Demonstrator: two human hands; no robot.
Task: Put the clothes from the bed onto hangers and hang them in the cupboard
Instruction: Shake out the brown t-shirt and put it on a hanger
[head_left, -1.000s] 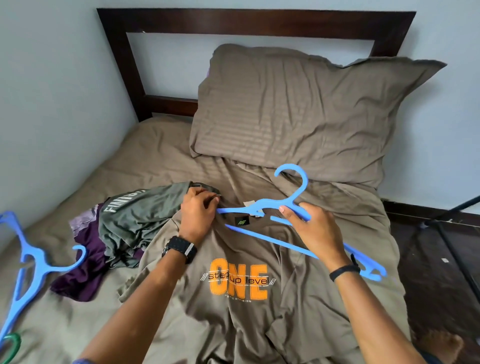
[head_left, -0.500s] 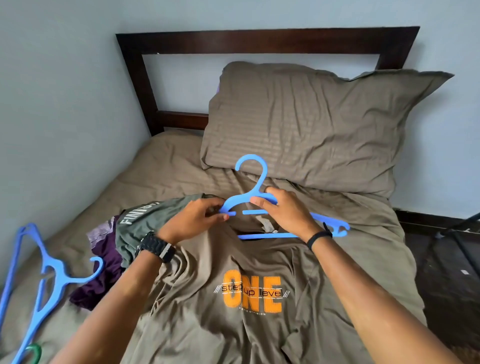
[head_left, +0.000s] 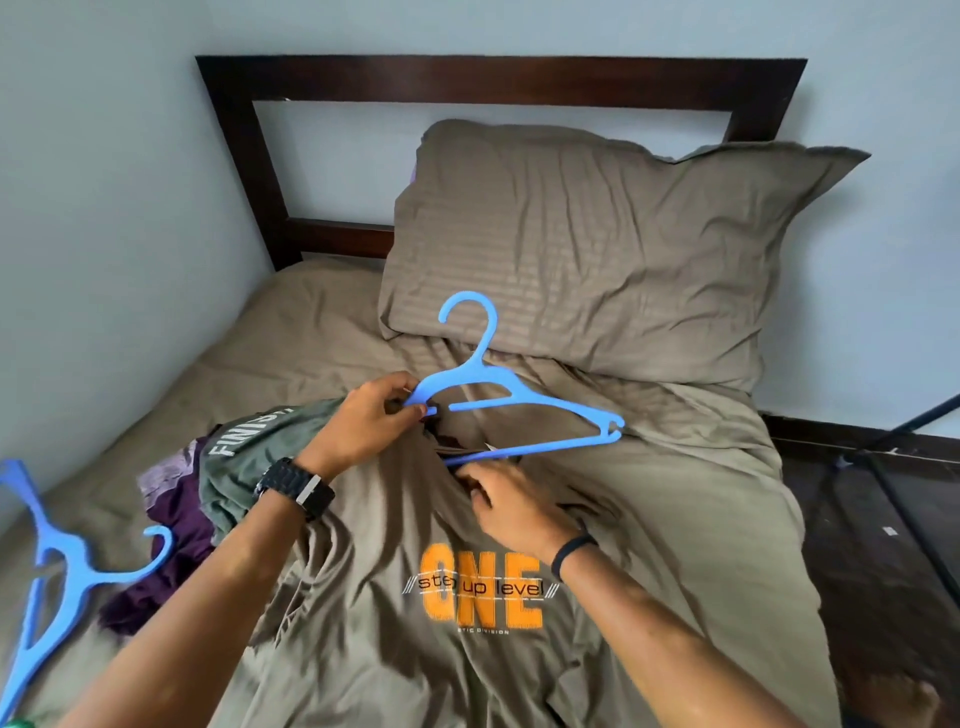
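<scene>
While both hands work at the shirt's neck, things lie like this from near to far:

Shirt: a taupe T-shirt (head_left: 415, 649) printed "ONE / step up level" lies spread face up on the bed (head_left: 701, 509), its collar bunched up between the two hands.
Right hand: the right hand (head_left: 511, 506) rests on the shirt just below the collar, fingers curled into the fabric of the neck opening, beside the hanger's lower bar.
Left hand: the left hand (head_left: 363, 423) pinches the left tip of the blue hanger (head_left: 511, 402) between thumb and fingers, right at the collar.
Hanger: its left end sits at the neck opening; the right shoulder and hook stick out clear of the cloth, hook pointing toward the pillow (head_left: 597, 260).
Other clothes: a grey-green garment (head_left: 234, 467) and a purple one (head_left: 176, 525) are heaped left of the shirt.
Spare hanger: another blue hanger (head_left: 57, 571) lies at the bed's left edge.
Headboard: dark wood (head_left: 493, 78), behind the pillow.
</scene>
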